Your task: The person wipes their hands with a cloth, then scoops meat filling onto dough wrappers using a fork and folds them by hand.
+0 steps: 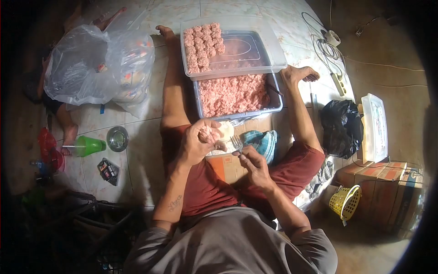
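Pink minced mixture shows in the curled fingers of my left hand. Between finger and thumb, my right hand grips a fork, its tines pointing up and away from me. A pale, rounded thing lies between the two hands, partly covered by the left one. Just beyond them stands a blue-rimmed tub filled with more of the pink mixture. Across its far part rests a clear plastic tray, where rows of pink clumps cover the left side.
A blue checked cloth and cardboard lie between my legs. Clear plastic bags, a green cup and a metal dish are at left, near another person's foot. Rightward are a black bag and yellow basket.
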A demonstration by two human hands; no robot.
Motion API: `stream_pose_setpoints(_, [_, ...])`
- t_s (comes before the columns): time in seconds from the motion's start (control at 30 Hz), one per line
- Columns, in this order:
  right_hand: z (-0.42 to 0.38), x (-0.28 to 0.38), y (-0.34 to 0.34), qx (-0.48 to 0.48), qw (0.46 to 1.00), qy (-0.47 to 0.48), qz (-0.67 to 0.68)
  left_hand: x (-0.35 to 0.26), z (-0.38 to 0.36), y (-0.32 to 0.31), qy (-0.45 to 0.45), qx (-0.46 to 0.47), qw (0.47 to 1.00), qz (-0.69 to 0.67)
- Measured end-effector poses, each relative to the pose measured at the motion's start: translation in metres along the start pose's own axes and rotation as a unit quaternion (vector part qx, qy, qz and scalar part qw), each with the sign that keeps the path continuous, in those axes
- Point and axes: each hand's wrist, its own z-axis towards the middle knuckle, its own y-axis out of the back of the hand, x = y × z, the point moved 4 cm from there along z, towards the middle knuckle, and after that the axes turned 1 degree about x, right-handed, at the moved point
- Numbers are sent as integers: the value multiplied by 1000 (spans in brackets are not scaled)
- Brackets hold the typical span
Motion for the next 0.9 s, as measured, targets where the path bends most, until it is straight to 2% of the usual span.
stream_pose_setpoints(0.07, [0,-1,-10,11,997,-31,71,-1,2,-4,14,24,1000,2])
stream_pose_setpoints(0.13, [3,-3,-25,23,998,-11,57,-10,1,-13,-66,15,986,156])
stream_pose_setpoints(0.17, [6,-1,-36,-39,998,54,8,-9,-2,-21,-33,21,988,149])
stream_pose_setpoints(0.2, [6,0,-41,-99,987,118,-42,-11,-2,-30,-49,28,976,211])
stream_pose_setpoints(0.23, [12,5,-42,-118,965,159,-171,-13,-3,-34,-70,-1,958,277])
stream_pose_setpoints(0.27, [14,9,-36,-117,965,161,-172,-15,-2,-34,-92,-31,935,342])
stream_pose_setpoints(0.33, [14,24,-20,-54,959,95,-262,-13,5,-22,-107,-50,946,301])
stream_pose_setpoints(0.37, [15,44,-9,-83,951,95,-283,-15,5,-15,-113,-57,951,281])
stream_pose_setpoints(0.4, [15,49,0,-115,964,57,-231,-17,6,-7,-119,-65,956,261])
stream_pose_setpoints(0.47, [16,69,6,-88,953,130,-259,-14,5,-6,-46,27,960,276])
stream_pose_setpoints(0.5, [19,69,1,-43,952,130,-275,-6,6,-10,-36,35,940,337])
stream_pose_setpoints(0.53, [23,69,-3,3,948,131,-291,-5,6,-15,-38,35,941,333])
stream_pose_setpoints(0.6, [29,76,-2,-2,944,135,-302,-10,9,-19,-72,-8,913,402])
stream_pose_setpoints(0.67, [27,85,3,-75,950,135,-272,-15,9,-20,-64,-27,914,400])
stream_pose_setpoints(0.7, [25,79,-1,-70,960,100,-250,-17,8,-21,-54,-40,915,398])
stream_pose_setpoints(0.73, [29,73,-8,-41,951,98,-291,-18,10,-21,-48,-53,916,395])
stream_pose_setpoints(0.8, [29,71,-13,-47,956,108,-268,-10,13,-7,-51,-40,913,403])
stream_pose_setpoints(0.83, [29,73,-10,-93,958,126,-239,-13,14,1,-64,6,945,321])
stream_pose_setpoints(0.87, [26,74,-9,-139,959,137,-207,-14,13,3,-99,36,948,300])
stream_pose_setpoints(0.9, [24,74,-9,-110,958,127,-233,-15,11,5,-132,68,949,276])
